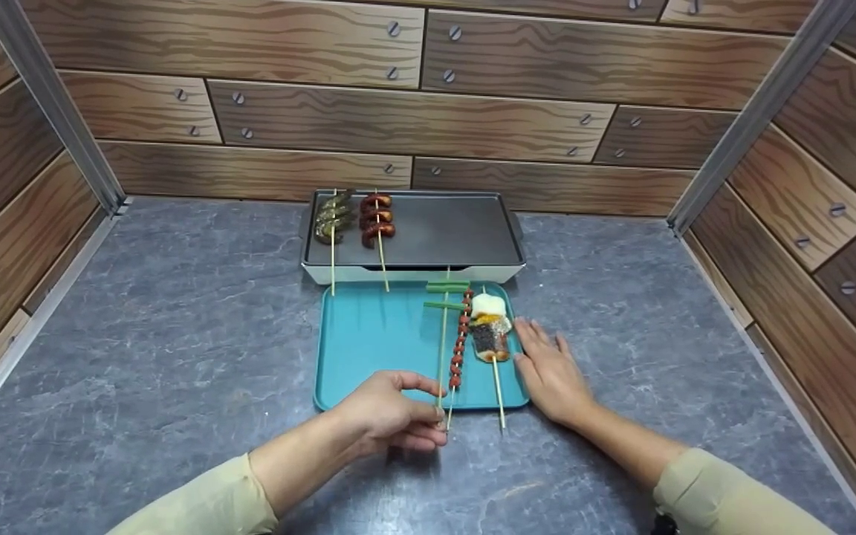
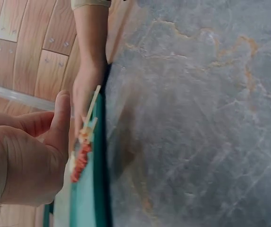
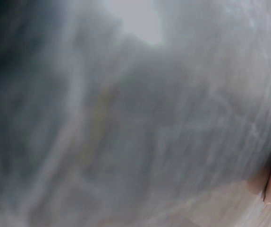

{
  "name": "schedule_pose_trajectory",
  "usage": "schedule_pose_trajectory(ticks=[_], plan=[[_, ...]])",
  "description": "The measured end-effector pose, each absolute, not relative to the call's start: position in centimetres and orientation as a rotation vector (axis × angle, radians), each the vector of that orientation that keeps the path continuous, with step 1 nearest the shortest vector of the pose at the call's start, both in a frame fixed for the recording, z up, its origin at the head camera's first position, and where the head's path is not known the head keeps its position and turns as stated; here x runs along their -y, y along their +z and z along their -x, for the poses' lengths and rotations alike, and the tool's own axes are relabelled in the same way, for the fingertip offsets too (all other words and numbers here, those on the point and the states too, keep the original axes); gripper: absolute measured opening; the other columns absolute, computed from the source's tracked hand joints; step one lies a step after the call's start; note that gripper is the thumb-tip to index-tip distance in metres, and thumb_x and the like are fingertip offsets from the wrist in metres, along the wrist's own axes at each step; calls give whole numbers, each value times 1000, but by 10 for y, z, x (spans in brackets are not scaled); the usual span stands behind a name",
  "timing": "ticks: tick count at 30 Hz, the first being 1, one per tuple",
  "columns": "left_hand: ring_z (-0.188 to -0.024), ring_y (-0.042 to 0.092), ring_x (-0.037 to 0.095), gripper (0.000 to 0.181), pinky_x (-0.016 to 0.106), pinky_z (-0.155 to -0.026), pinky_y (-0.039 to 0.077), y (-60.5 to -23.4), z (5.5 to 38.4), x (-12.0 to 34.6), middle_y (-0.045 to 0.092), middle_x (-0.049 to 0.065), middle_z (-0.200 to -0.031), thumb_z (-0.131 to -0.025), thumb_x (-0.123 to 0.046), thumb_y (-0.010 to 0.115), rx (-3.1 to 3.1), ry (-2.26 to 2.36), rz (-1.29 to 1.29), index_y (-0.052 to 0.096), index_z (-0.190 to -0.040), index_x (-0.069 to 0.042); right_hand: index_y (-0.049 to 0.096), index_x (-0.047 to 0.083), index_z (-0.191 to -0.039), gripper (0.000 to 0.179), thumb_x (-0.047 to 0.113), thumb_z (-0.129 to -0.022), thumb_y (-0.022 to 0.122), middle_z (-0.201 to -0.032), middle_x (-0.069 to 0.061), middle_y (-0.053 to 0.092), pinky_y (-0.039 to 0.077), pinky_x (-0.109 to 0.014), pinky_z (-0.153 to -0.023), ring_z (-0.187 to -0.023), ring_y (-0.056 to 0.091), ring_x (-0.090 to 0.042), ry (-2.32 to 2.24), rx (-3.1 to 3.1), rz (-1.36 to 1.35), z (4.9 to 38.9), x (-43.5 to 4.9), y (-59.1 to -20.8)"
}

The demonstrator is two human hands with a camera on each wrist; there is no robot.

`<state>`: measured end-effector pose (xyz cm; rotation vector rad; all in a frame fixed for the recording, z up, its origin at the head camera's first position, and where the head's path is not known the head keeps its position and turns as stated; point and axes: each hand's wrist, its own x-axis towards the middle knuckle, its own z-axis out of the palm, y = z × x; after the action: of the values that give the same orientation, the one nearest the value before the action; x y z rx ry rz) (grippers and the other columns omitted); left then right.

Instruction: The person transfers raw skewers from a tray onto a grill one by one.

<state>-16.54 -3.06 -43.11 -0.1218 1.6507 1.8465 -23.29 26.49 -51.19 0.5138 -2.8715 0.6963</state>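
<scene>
My left hand (image 1: pixel 397 410) pinches the lower stick of a skewer with green vegetable pieces (image 1: pixel 448 287), held over the tray's right half. In the left wrist view that hand's own fingers hide the grip. A thin skewer of small red pieces (image 1: pixel 460 340) lies just right of it. Farther right is a thicker skewer (image 1: pixel 490 334) with a white piece and a dark-wrapped piece. Fingers extended, my right hand (image 1: pixel 556 377) rests against the right edge of the teal tray (image 1: pixel 376 342). The right wrist view is mostly blurred tabletop.
Behind the tray stands a flat grill plate (image 1: pixel 446 227) with a pale base. On its left side lie a skewer of greenish-grey shrimp-like pieces (image 1: pixel 334 219) and one of brown-red curled pieces (image 1: pixel 377 221), sticks overhanging the front. Wood-patterned panels (image 1: pixel 413 111) enclose the grey marbled table (image 1: pixel 212 319).
</scene>
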Motion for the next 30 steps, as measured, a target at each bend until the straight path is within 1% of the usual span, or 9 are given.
schedule_pose_trajectory(ticks=[5,11,13,20,23,27,30], plan=[[-72,78,22,42,35,-72,67,-413,174,30,76,27,-100,-96,6,70,-1702,1840,69,63,-137,2,36,-3,-162,56,18,-112,47,-165,-21,38,12,-68,-127,-155,32,-43,690,2870,-513,233,-266,-512],[-79,79,24,41,38,-79,66,-402,198,29,76,28,-105,-97,5,69,-1729,1874,63,64,-138,-1,35,-3,-163,56,18,-112,45,-166,-20,37,11,-69,-127,-156,30,-41,716,2882,-502,233,-266,-513],[-79,78,23,41,38,-81,66,-400,208,29,75,28,-106,-97,5,69,-1735,1890,68,64,-138,-1,35,-3,-162,56,18,-112,45,-166,-20,37,11,-69,-127,-156,30,-42,716,2882,-501,233,-267,-513],[-76,77,20,40,35,-78,66,-398,244,24,76,21,-97,-98,5,67,-1714,1975,120,65,-138,-1,36,-3,-162,56,18,-111,47,-166,-20,38,12,-68,-127,-155,32,-42,706,2880,-494,234,-267,-513],[-76,77,20,40,35,-78,66,-400,258,22,76,21,-100,-100,4,65,-1711,2014,149,64,-140,0,36,-3,-162,56,18,-111,47,-166,-20,38,12,-67,-127,-155,31,-41,706,2887,-487,234,-266,-513],[-78,77,20,40,35,-79,66,-403,272,19,74,24,-109,-102,3,63,-1721,2037,200,62,-143,0,36,-3,-162,56,18,-112,47,-166,-20,38,11,-67,-127,-155,31,-41,705,2890,-486,234,-265,-513],[-79,76,20,41,35,-79,66,-405,280,17,73,24,-110,-103,2,63,-1736,2045,240,61,-143,0,36,-3,-162,56,17,-111,47,-165,-20,38,11,-68,-127,-155,32,-42,707,2884,-488,234,-264,-513]])
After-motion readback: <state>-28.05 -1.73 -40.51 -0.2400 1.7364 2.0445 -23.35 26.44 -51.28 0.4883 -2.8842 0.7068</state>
